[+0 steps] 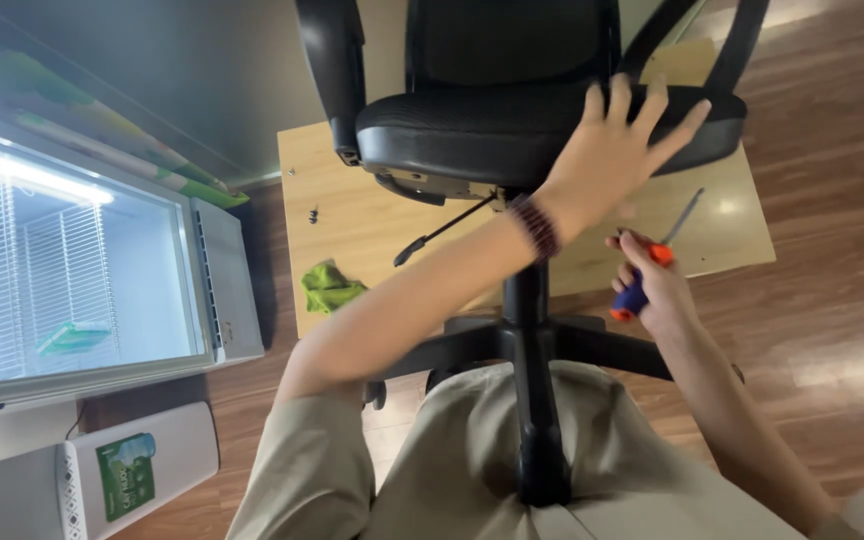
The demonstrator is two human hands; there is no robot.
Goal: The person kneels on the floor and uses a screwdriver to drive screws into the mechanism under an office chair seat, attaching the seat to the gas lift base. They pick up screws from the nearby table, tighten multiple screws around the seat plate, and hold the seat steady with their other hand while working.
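A black office chair [492, 120] stands in front of me, its seat at the top and its central column [532, 380] running down between my knees. My left hand [617, 145] lies flat with fingers spread against the front right edge of the seat; a beaded bracelet sits on that wrist. My right hand [657, 290] is lower, to the right of the column, and grips a screwdriver [652, 268] with a blue and orange handle. Its metal shaft points up and to the right.
A light wooden board [352, 210] lies on the wood floor under the chair, with a green cloth [330, 287] and small screws [313, 214] on it. A lit glass-door cooler [72, 260] stands at left, a white appliance [102, 480] below it.
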